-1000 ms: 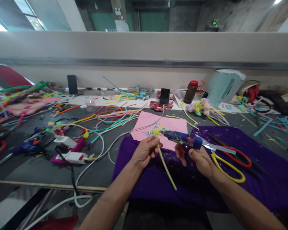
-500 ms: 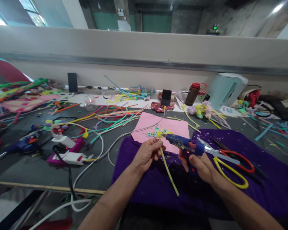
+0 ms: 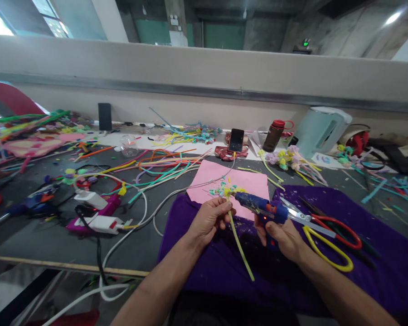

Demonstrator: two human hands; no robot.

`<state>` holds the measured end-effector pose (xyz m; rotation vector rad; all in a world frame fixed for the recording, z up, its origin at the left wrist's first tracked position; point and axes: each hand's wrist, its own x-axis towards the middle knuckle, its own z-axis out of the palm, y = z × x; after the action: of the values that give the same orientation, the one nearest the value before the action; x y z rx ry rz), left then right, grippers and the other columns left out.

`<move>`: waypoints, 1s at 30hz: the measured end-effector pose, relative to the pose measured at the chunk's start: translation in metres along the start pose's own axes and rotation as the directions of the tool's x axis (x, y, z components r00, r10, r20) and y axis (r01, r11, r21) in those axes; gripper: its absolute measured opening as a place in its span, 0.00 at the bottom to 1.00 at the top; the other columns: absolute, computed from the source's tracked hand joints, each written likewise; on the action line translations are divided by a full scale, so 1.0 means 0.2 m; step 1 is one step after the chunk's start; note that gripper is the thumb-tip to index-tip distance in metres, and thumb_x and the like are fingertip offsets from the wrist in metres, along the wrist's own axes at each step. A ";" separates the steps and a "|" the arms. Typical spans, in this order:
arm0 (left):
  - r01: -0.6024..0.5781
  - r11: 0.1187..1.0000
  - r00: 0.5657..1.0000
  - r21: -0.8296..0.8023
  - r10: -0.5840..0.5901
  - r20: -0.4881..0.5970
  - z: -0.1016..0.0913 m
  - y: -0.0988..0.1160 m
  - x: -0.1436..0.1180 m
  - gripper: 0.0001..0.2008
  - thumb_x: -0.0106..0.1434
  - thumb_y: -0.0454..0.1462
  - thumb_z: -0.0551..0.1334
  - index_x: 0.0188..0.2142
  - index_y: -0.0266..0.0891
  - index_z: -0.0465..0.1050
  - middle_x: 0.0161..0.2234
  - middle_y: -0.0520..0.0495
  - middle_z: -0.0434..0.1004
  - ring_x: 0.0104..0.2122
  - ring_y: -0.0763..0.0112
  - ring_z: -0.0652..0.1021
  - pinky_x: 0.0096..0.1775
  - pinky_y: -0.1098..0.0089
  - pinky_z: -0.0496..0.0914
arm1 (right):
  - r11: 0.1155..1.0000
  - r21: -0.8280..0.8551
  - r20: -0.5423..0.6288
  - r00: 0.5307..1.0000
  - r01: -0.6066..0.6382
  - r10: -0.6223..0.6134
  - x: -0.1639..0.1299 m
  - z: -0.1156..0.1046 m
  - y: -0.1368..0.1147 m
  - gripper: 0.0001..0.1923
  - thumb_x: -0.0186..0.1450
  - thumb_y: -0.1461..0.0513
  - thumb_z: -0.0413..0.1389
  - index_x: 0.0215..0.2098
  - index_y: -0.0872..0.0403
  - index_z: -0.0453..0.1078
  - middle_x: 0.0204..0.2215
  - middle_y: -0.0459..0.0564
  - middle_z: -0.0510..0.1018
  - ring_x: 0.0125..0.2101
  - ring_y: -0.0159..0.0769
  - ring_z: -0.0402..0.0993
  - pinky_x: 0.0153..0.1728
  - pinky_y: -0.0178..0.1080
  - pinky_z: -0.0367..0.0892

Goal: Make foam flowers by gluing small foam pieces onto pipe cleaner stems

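A thin yellow fuzzy stem (image 3: 240, 251) with a small yellow bloom (image 3: 227, 192) at its top is held over the near edge of a pink rectangular sheet (image 3: 197, 181). Stem is pinched just below the bloom between thumb and forefinger of the left hand (image 3: 212, 218); other fingers are curled in. Stem's free end is hung down over a dark purple cloth (image 3: 197, 271).

A blue plastic glue gun (image 3: 261, 206), red indicator lit, is gripped by the right hand (image 3: 280, 235), fingers wrapped round the handle. Trigger squeeze cannot be told. Nozzle is pointed left, right at the bloom; contact cannot be confirmed. A translucent stick (image 3: 313, 224) is seen protruding from the gun's rear.

Small green and yellow bits (image 3: 221, 186) are scattered on the sheet. Scissors with a yellow handle loop (image 3: 343, 269) are laid on the cloth, right of the gun. Beyond the sheet, a dark-screened phone (image 3: 236, 140) is propped up, cable plugged in below.
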<state>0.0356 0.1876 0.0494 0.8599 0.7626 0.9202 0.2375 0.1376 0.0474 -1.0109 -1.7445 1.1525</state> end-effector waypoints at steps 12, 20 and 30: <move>0.009 1.000 0.999 0.010 -0.008 -0.047 0.01 0.02 0.00 0.13 0.51 0.42 0.65 0.25 0.33 0.68 0.19 0.52 0.71 0.12 0.87 0.65 0.13 0.83 0.55 | 1.000 -0.018 0.030 1.000 -0.006 0.006 0.01 0.00 0.00 0.24 0.65 0.51 0.43 0.18 0.57 0.64 0.19 0.46 0.65 0.21 0.30 0.62 0.25 0.34 0.58; 0.013 1.000 1.000 0.019 -0.012 -0.026 0.00 0.00 0.00 0.13 0.52 0.41 0.65 0.25 0.33 0.67 0.20 0.52 0.71 0.12 0.87 0.64 0.13 0.83 0.54 | 0.994 0.107 -0.007 1.000 -0.017 0.018 0.00 0.00 -0.01 0.20 0.64 0.50 0.45 0.31 0.56 0.66 0.20 0.45 0.65 0.20 0.30 0.61 0.23 0.34 0.57; -0.002 0.999 0.999 0.039 0.003 -0.039 0.01 0.02 -0.01 0.12 0.52 0.41 0.64 0.26 0.33 0.67 0.19 0.52 0.71 0.12 0.87 0.64 0.13 0.83 0.54 | 0.999 0.037 0.042 0.999 -0.017 0.016 0.00 -0.01 0.00 0.22 0.65 0.51 0.43 0.23 0.57 0.65 0.19 0.46 0.65 0.21 0.30 0.62 0.24 0.35 0.57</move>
<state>0.0349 0.1876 0.0536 0.8791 0.8154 0.9290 0.2387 0.1375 0.0479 -0.9871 -1.7440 1.2199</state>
